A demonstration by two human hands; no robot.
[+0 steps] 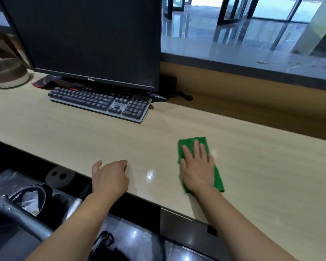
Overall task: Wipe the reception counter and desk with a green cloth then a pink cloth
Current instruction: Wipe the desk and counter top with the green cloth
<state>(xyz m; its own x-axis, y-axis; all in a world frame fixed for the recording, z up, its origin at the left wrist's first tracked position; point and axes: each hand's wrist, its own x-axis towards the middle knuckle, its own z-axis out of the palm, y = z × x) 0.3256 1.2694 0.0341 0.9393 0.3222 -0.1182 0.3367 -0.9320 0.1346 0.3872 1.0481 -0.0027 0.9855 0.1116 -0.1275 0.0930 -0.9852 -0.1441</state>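
Observation:
A green cloth (217, 177) lies flat on the light wooden desk (262, 176), right of centre. My right hand (197, 164) presses on it with straight, spread fingers and covers most of its middle. My left hand (109, 177) rests on the desk near the front edge with its fingers curled under, holding nothing. The raised grey reception counter (252, 63) runs along the back right, with a few pale smears on its top. No pink cloth is in view.
A black monitor (87, 38) and a grey keyboard (100, 103) stand at the back left. A mouse (158, 97) lies behind the keyboard's right end. A beige jar (6, 72) sits far left. A black chair (26, 213) is below the desk edge.

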